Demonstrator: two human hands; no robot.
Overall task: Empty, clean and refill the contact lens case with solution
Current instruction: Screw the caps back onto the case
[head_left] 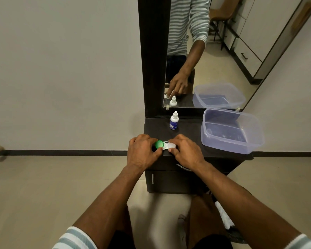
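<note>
A white contact lens case [167, 145] lies near the front edge of a dark cabinet top [188, 128]. Its left well carries a green cap [159, 144]. My left hand [142, 150] grips that green cap between thumb and fingers. My right hand [185, 150] pinches the white right end of the case and covers its cap. A small white solution bottle [174, 121] with a blue label stands upright behind the case, capped.
A clear plastic tub [231, 130] holding a little water sits at the right of the cabinet top. A mirror [196, 51] in a dark frame rises behind. Cabinet doors and pale floor lie below, with my knees close to the front.
</note>
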